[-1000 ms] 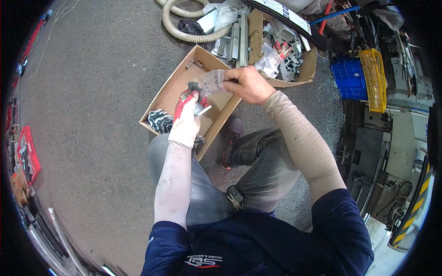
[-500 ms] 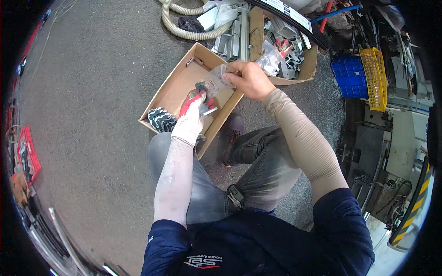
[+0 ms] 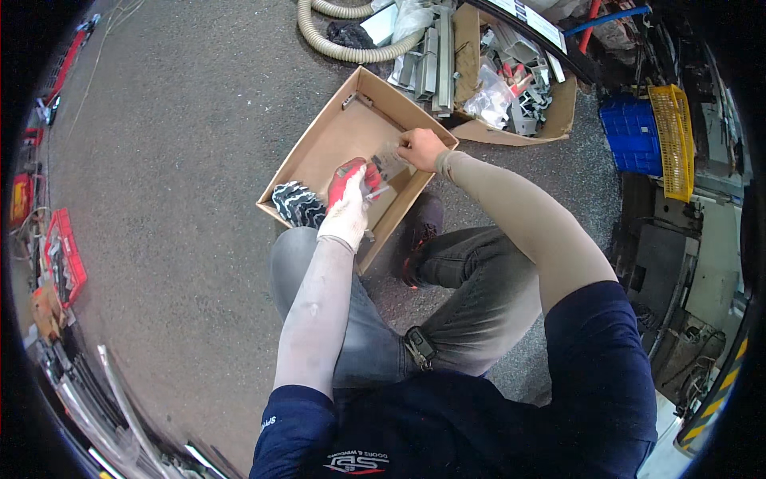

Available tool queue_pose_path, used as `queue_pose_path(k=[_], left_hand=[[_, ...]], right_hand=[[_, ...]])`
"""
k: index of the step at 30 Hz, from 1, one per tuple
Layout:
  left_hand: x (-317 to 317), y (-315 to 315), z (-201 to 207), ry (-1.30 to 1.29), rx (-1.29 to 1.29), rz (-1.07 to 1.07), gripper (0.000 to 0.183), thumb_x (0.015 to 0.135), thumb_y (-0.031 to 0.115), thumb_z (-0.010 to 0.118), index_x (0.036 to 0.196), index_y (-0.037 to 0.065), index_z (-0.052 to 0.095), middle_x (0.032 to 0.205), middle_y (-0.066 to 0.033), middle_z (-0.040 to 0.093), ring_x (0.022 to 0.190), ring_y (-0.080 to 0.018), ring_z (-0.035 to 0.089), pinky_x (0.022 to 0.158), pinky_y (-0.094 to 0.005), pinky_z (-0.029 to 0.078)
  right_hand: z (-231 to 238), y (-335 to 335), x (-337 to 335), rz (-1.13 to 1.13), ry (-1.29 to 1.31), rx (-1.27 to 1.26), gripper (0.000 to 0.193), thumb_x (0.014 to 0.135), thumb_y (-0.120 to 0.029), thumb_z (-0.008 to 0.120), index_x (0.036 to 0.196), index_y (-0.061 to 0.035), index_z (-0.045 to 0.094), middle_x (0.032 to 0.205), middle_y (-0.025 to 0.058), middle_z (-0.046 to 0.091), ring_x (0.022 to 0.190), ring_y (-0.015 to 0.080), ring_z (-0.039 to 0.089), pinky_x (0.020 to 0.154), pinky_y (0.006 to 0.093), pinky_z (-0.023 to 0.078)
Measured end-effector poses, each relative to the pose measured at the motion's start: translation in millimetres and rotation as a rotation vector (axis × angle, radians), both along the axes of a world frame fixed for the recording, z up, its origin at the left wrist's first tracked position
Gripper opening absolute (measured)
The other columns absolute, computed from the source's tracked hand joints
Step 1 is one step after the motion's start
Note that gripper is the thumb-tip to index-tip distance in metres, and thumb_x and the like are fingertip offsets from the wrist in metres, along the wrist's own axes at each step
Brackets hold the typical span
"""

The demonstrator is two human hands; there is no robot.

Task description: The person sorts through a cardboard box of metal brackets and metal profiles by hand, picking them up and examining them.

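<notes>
In front of me, a clear plastic bag (image 3: 390, 160) with small dark pieces in or behind it stretches between my hands over an open cardboard box (image 3: 309, 153). My right hand (image 3: 423, 149), bare, pinches the bag's upper right end above the box's right wall. My left hand (image 3: 349, 198), in a white glove with red palm and fingers, is closed at the bag's lower left side. Beside its fingers, a short, light-coloured piece (image 3: 380, 193) sticks out. A black-and-white striped bundle (image 3: 298, 204) lies in the box's near left corner.
The box rests by my left knee (image 3: 294, 267). Beyond it on the right stand a carton of metal offcuts (image 3: 563, 116), metal profiles (image 3: 436, 70) and a ribbed hose (image 3: 351, 53). Farther right are blue (image 3: 630, 134) and yellow crates (image 3: 672, 142). A red tray (image 3: 67, 257) lies far left.
My right hand has moved down, lowering the bag toward the box. The dark lump at my left fingertips no longer shows there; dark pieces now appear at the bag. The whole view has shifted slightly.
</notes>
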State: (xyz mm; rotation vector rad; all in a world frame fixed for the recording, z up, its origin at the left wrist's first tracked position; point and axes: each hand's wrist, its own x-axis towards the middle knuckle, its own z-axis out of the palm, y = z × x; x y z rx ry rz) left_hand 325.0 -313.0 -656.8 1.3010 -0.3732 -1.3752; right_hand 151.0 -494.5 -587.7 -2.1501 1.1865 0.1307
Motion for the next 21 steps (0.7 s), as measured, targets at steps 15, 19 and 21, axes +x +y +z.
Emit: queue_pose_path(k=[15, 19, 21], left_hand=[[-1, -39, 128, 0.654, -0.018, 0.126, 0.034, 0.101, 0.028, 0.058, 0.128, 0.007, 0.057, 0.125, -0.01, 0.064, 0.111, -0.0265, 0.063, 0.095, -0.0469, 0.053], [10, -29, 146, 0.698, -0.117, 0.055, 0.038, 0.1, 0.036, 0.06, 0.129, 0.011, 0.057, 0.117, -0.0074, 0.065, 0.105, -0.0237, 0.063, 0.087, -0.0436, 0.054], [12, -23, 157, 0.729, -0.18, -0.03, 0.044, 0.097, 0.042, 0.065, 0.127, 0.012, 0.056, 0.116, -0.0088, 0.064, 0.102, -0.024, 0.063, 0.085, -0.041, 0.054]], right_hand=[[97, -5, 29, -0.294, -0.572, 0.627, 0.02, 0.1, -0.018, 0.065, 0.101, 0.0013, 0.065, 0.082, 0.0064, 0.069, 0.074, 0.0113, 0.066, 0.067, 0.0264, 0.055], [158, 21, 34, -0.202, -0.621, 0.568, 0.013, 0.098, -0.011, 0.066, 0.101, 0.0016, 0.065, 0.084, 0.0061, 0.071, 0.075, 0.0096, 0.066, 0.069, 0.0254, 0.055], [184, 43, 36, -0.158, -0.607, 0.523, 0.011, 0.093, -0.006, 0.071, 0.1, 0.0016, 0.068, 0.085, 0.0046, 0.072, 0.075, 0.0081, 0.066, 0.069, 0.0248, 0.055]])
